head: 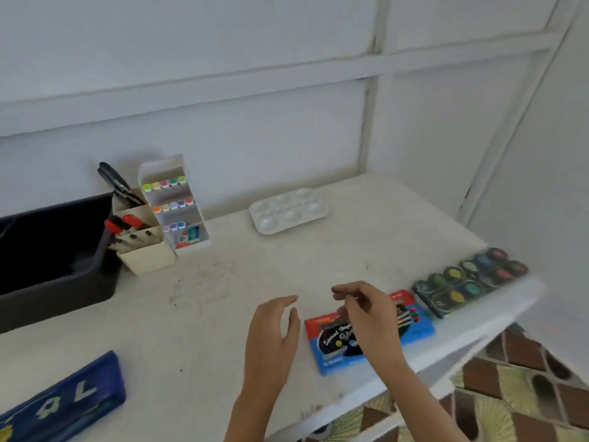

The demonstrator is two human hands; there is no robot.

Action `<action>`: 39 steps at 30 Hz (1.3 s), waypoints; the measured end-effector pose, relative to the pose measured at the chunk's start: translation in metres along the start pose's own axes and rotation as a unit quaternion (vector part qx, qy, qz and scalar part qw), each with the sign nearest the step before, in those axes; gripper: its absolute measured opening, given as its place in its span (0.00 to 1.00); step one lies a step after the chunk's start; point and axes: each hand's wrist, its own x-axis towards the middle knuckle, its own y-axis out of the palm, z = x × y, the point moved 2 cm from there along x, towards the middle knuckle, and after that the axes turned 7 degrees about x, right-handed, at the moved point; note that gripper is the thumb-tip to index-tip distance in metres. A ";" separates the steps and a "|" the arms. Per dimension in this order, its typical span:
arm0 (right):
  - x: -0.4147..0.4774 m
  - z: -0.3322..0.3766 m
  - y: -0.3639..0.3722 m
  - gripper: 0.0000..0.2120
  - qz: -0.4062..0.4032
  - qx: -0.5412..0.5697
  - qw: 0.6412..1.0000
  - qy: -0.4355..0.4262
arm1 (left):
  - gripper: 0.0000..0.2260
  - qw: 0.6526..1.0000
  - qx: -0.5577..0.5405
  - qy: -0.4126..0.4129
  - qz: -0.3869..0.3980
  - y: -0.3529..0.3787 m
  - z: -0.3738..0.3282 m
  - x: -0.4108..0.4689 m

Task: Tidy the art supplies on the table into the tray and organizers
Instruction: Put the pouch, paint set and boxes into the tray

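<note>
Fingers [280, 303] of left hand [271, 333] straight and apart, those of right hand [366, 317] loosely curled, empty, hovering over flat red-and-blue cardboard art-supply box [331, 349] at lower-right desk [223, 298] edge; step judged: taking box; next: edge grip, carry to black plastic tray [57, 291], mid left.

On the table [255, 275], the tray [47, 266] sits at nine o'clock, with the pen holder [143, 247] just beside it. The palette [288, 210] is at twelve, the paint set [468, 282] at three, the pouch [63, 406] at seven.
</note>
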 end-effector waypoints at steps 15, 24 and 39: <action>0.046 -0.047 -0.151 0.23 -0.326 0.041 0.918 0.222 | 0.37 0.970 0.121 0.059 0.203 0.083 -0.057 0.014; 0.066 -0.030 -0.139 0.47 -0.295 -0.097 0.894 0.325 | 0.30 0.973 0.117 -0.034 0.197 0.069 -0.067 0.022; 0.058 -0.025 -0.083 0.27 -0.315 0.245 0.905 0.145 | 0.17 0.874 -0.334 -0.328 0.132 0.012 -0.040 0.036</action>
